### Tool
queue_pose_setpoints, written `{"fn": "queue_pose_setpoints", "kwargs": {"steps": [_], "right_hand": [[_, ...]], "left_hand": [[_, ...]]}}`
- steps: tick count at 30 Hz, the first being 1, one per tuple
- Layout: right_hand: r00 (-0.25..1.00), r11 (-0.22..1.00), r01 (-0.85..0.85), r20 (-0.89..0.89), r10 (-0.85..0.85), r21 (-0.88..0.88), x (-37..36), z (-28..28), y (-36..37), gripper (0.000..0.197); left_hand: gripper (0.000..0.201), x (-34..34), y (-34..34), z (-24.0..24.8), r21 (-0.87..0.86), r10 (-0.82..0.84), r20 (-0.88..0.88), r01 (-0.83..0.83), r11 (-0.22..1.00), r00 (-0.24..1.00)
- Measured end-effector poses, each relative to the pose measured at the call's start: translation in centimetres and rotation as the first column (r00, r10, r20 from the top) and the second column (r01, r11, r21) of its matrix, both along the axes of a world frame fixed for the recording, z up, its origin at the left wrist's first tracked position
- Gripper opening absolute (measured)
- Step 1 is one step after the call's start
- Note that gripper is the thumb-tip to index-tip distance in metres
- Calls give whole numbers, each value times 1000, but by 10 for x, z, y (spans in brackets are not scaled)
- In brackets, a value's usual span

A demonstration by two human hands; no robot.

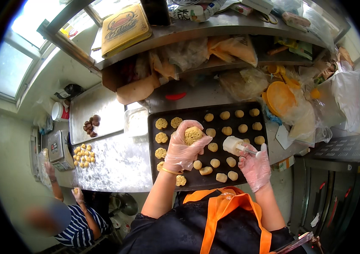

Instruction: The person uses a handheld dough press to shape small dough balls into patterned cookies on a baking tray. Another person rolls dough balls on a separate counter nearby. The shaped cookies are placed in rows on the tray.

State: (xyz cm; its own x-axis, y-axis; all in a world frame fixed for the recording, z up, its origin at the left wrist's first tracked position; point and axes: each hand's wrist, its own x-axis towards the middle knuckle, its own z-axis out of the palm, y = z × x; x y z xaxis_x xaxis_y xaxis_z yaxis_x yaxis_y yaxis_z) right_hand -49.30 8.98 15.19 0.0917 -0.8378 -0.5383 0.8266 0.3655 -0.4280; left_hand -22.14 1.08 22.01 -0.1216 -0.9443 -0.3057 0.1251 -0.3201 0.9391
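My left hand point(179, 152), in a clear plastic glove, closes around a pale round piece of dough point(193, 135) with a patterned top. It is held over a black baking tray point(193, 111). In my gloved right hand point(255, 170) is a white plunger mould point(232, 145), its handle between the fingers and its barrel toward the left hand. Flat stamped dough pieces point(161, 138) lie along the tray's left side. Smooth dough balls point(225, 115) sit in rows across the middle and right, and a few near the front edge are longer.
To the left, a metal tray point(111, 114) bears dark brown lumps point(91, 125). Small yellow dough balls point(84, 155) lie on the floured table point(116, 169) beside a scale point(60, 150). A co-worker point(82, 224) is at lower left. Cluttered shelves point(214, 28) overhang the back; plastic bags point(341, 97) crowd the right.
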Motion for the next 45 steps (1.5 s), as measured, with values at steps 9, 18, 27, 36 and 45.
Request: {"fn": "queue_pose_setpoints", "kwargs": {"steps": [9, 18, 27, 36, 45], "right_hand": [[994, 990, 29, 105, -14, -140, -10, 14, -41, 76], [985, 997, -57, 165, 48, 52, 31, -1, -133, 74], [972, 959, -222, -37, 232, 178, 85, -60, -179, 66], [940, 943, -273, -154, 303, 190, 115, -76, -184, 58], [851, 901, -331, -326, 413, 279, 146, -104, -184, 58]], "left_hand": [[54, 22, -17, -75, 85, 122, -345, -99, 992, 931], [32, 50, -86, -193, -299, -42, 670, 322, 898, 741], [35, 52, -106, -234, -324, -119, 703, 464, 824, 702], [81, 59, -107, -256, -251, -158, 584, 361, 898, 796], [74, 74, -102, -211, -292, 44, 903, 536, 792, 428]]}}
